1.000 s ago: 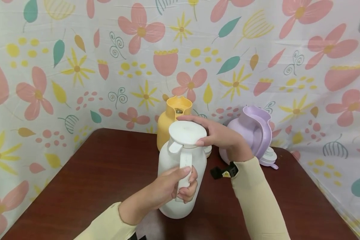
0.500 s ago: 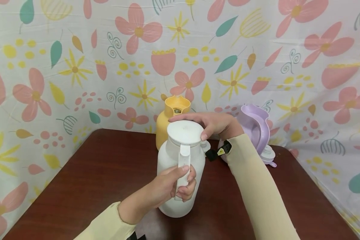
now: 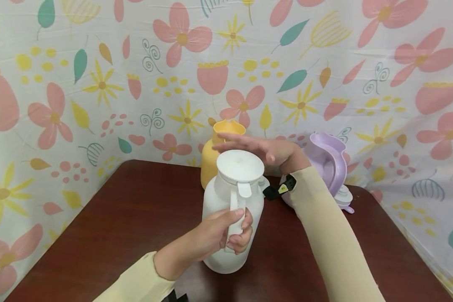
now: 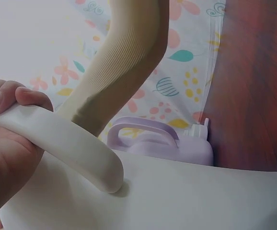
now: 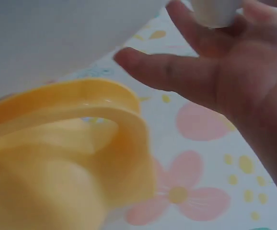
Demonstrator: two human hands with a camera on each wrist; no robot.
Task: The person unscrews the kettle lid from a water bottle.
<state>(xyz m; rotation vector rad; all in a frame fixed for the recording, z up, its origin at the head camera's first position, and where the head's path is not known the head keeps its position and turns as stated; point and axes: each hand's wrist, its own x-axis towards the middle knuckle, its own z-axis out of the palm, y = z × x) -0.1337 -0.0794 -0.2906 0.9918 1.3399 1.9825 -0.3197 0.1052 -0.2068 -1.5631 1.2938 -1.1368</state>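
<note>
A white thermos jug [image 3: 219, 201] stands upright on the table in the head view. My left hand [image 3: 213, 235] grips its handle [image 3: 235, 228], with the fingers curled round it and the thumb on top. The round white lid [image 3: 240, 165] sits on the jug, its small tab [image 3: 244, 189] just right of the handle's top. Behind and above the lid, my right hand [image 3: 266, 150] hovers with straight fingers and holds nothing visible. In the left wrist view the handle [image 4: 66, 139] lies in my left hand [image 4: 9, 148]. The right wrist view shows my right thumb and fingers spread.
A yellow thermos jug [image 3: 209, 167] with no lid stands behind the white one. A lilac jug [image 3: 326, 161] is at the back right, partly behind my right arm, with a white and lilac lid [image 3: 343, 196] beside it. A floral curtain [image 3: 136, 75] hangs behind the table [image 3: 136, 209].
The lid has turned, its tab passing from left of the handle to right of it. My right hand has come off the lid's rim and straightened its fingers. The left hand keeps its grip.
</note>
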